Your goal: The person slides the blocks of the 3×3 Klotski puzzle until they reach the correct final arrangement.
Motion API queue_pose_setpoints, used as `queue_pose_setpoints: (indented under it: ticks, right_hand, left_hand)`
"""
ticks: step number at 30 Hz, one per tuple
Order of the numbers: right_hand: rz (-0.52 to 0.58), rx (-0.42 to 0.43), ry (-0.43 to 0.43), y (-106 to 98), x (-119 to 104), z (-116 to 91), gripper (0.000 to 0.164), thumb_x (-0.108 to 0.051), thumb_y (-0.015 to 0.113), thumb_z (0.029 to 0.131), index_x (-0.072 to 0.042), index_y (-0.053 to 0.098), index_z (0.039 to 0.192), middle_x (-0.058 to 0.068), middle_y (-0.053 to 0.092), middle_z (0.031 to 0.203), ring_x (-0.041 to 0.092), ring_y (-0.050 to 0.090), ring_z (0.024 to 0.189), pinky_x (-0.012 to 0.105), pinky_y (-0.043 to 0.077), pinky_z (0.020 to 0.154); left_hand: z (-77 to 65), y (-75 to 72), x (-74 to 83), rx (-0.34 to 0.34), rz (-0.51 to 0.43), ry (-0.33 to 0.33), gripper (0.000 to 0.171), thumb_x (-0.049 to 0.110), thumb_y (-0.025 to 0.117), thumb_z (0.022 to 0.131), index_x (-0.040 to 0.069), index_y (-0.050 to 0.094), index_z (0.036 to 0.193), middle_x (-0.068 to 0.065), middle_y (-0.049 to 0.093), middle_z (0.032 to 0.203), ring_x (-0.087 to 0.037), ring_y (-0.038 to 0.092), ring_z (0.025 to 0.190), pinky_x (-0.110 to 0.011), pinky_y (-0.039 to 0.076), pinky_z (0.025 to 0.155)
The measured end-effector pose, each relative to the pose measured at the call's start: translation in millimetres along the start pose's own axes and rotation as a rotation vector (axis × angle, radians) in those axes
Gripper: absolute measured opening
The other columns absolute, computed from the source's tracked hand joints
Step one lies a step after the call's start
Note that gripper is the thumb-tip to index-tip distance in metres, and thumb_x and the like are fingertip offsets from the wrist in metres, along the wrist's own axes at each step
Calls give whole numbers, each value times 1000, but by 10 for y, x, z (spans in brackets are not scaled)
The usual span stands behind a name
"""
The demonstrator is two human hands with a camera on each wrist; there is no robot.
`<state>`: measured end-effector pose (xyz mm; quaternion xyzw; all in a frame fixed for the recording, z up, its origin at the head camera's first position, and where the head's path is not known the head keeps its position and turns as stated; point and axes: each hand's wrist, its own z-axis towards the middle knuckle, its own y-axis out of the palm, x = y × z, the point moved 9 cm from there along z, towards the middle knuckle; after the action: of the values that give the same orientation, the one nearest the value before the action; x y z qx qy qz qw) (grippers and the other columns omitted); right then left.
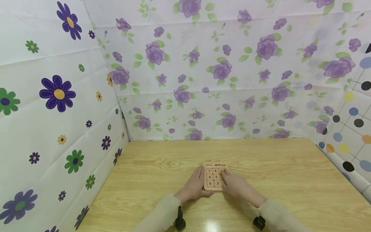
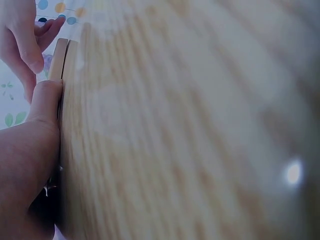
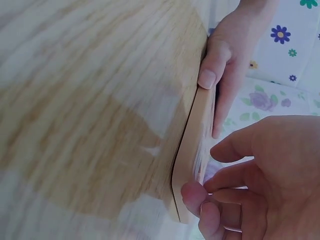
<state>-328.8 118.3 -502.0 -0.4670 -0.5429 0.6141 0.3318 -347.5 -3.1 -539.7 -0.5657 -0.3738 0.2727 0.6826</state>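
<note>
Your head camera looks forward and down from above the near side of the number board [image 1: 214, 177], far enough back to take in the surface [image 1: 162, 158] around it. Your left-wrist camera sits low and close at the board's near left, facing right across its edge, picture turned sideways. Your right-wrist camera, equally low and close, faces left from the board's near right, also sideways. Both wrist views share the board's edge, your left grip [image 1: 195, 185] and your right grip [image 1: 234, 185].
</note>
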Motion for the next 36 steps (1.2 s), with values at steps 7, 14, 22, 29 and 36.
queue_pose_setpoints:
  ticks: [7, 14, 22, 29, 36]
  right_hand:
    - [-9, 13, -25, -86, -53, -77, 50, -21, 51, 97, 7, 47, 138, 29, 49, 140, 37, 65, 104, 42, 59, 72]
    - [-13, 13, -40, -132, -104, -147, 45, -19, 52, 97, 5, 51, 135, 27, 54, 135, 37, 64, 106, 46, 58, 83]
    - [-23, -39, -18, -132, -119, -244, 47, -20, 53, 97, 2, 49, 138, 26, 52, 139, 23, 63, 80, 35, 53, 60]
    - [-1, -70, -17, -121, -139, -300, 46, -20, 52, 98, 3, 49, 138, 26, 51, 140, 25, 64, 83, 33, 51, 59]
    - [14, -89, -33, -106, -166, -359, 44, -19, 46, 100, 4, 50, 137, 26, 52, 139, 38, 61, 117, 47, 55, 88]
  left_hand:
    - [-13, -9, 2, -8, -24, -7, 113, 64, 61, 83, -11, 11, 150, -29, 16, 157, -36, 19, 148, -41, 20, 123]
    - [-13, 4, -8, -14, -21, -16, 112, 65, 60, 83, -10, 10, 151, -28, 16, 158, -36, 18, 148, -40, 20, 123]
    - [5, -3, -11, -19, -30, -33, 113, 65, 62, 82, -9, 11, 151, -27, 17, 158, -34, 18, 148, -39, 19, 123]
    - [-3, -13, -12, -22, -35, -29, 113, 63, 63, 82, -10, 11, 151, -28, 16, 158, -35, 18, 148, -39, 19, 123]
    - [-13, -40, 0, -19, -44, -31, 113, 63, 63, 82, -11, 11, 150, -28, 16, 158, -35, 18, 148, -39, 19, 123]
